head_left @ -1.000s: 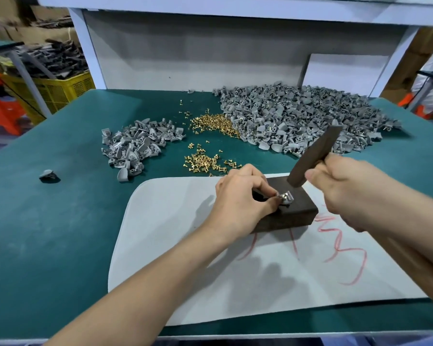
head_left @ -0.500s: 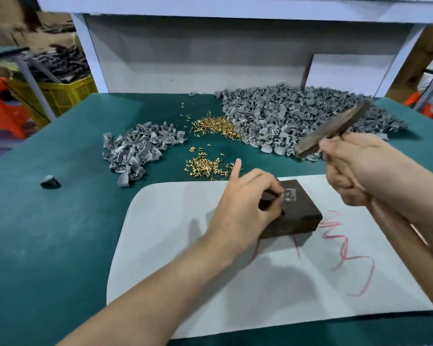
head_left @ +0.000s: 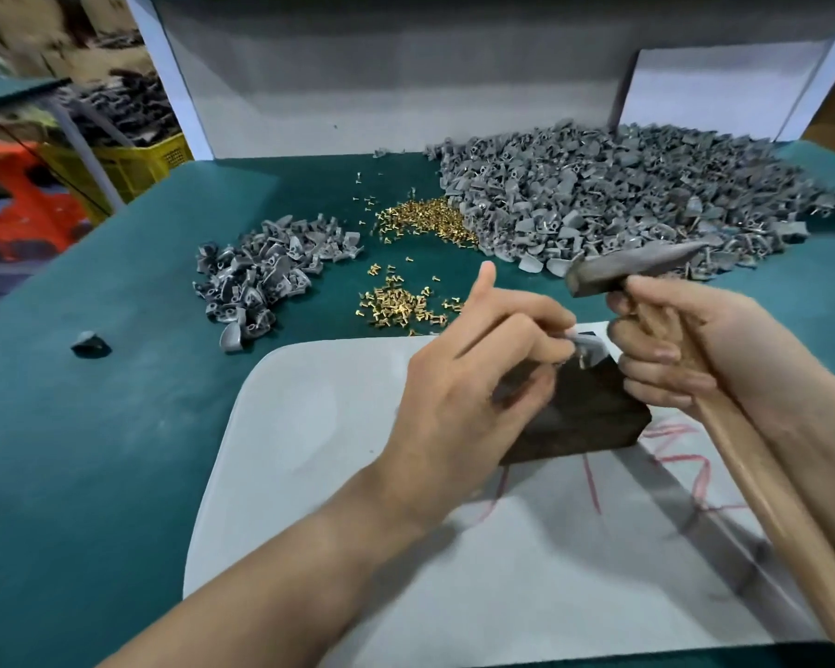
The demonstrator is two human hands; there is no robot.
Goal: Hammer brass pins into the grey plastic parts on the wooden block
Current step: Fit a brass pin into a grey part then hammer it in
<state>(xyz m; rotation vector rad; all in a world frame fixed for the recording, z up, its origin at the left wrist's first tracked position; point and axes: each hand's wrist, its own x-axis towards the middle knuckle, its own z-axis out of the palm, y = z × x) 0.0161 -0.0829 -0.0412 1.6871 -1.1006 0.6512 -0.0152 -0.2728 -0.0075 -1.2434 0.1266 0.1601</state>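
A dark wooden block (head_left: 584,417) lies on a pale grey mat (head_left: 309,426). My left hand (head_left: 483,378) pinches a small grey plastic part (head_left: 584,347) at the block's top edge, index finger stretched out. My right hand (head_left: 685,339) grips the wooden handle of a hammer (head_left: 632,270), whose metal head hovers above and behind the block. Loose brass pins (head_left: 401,306) lie on the green table just beyond the mat, with a denser heap of pins (head_left: 425,219) further back.
A big pile of grey parts (head_left: 637,195) fills the back right of the green table (head_left: 92,426). A smaller pile of parts (head_left: 266,272) lies at the left, and a single part (head_left: 90,343) far left. A white wall panel (head_left: 382,84) closes the back. Red scribbles (head_left: 680,455) mark the mat.
My left hand has lifted the grey part's edge and moved slightly up over the block. The hammer has come down lower and nearer to the block. The camera has moved closer.
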